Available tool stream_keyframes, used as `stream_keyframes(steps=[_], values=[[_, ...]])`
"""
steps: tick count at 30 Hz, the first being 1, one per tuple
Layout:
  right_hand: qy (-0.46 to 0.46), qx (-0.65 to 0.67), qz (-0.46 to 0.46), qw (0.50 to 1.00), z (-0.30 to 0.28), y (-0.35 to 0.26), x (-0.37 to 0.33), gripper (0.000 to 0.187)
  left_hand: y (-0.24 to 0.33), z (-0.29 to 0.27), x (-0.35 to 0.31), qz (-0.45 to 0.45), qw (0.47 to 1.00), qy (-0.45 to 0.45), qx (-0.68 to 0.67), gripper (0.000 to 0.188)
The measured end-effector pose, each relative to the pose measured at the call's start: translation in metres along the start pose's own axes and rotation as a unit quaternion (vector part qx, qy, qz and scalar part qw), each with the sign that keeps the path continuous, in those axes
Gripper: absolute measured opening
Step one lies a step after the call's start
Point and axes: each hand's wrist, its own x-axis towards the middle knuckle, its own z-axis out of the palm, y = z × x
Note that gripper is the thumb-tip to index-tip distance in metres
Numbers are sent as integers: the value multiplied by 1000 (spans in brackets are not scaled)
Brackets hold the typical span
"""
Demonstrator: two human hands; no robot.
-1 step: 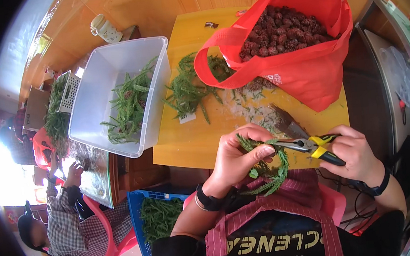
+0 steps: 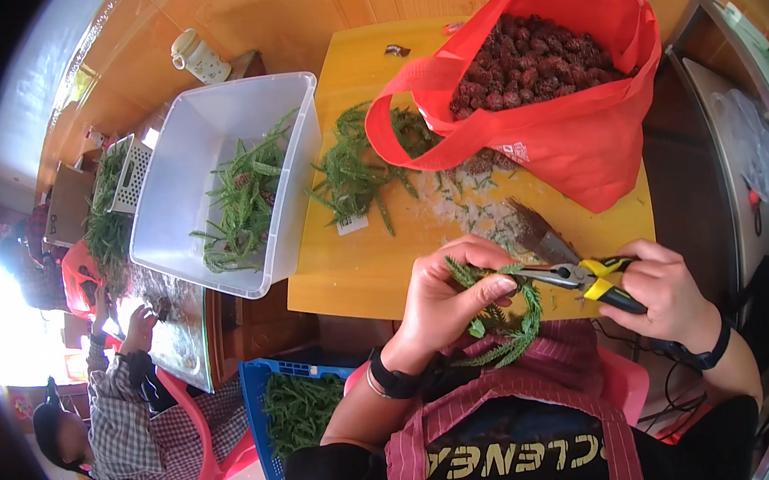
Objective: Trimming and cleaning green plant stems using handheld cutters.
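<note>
A soft red plastic carrier bag (image 2: pixel 577 129) sits at the yellow table's (image 2: pixel 360 270) far right corner, bearing a small white printed patch (image 2: pixel 515 152) on its near side.

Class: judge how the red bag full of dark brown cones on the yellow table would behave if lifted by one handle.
The red bag looks soft: its walls sag and crease, so it would likely fold. It is heaped with brown cones, so probably heavy. Its mouth gapes, so tilting might spill cones onto the yellow table.

Yellow table (image 2: pixel 360 270) w/ red bag (image 2: pixel 578 138), green sprigs (image 2: pixel 350 174), knife (image 2: pixel 536 230).
</note>
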Motion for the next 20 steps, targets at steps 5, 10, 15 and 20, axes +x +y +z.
stream_keyframes(steps=[5,10,15,20], values=[[-46,102,43,993,-2,-5,2,29,12,4,-11,-103,989,44,-101,16],[61,194,177,963,1,0,-7,19,37,-19,-11,-136,986,86,-31,20],[17,104,273,956,3,12,-18,13,93,-67,-16,2,963,260,73,24],[8,-31,239,970,22,35,-35,20,118,-134,-12,147,873,412,215,39]])
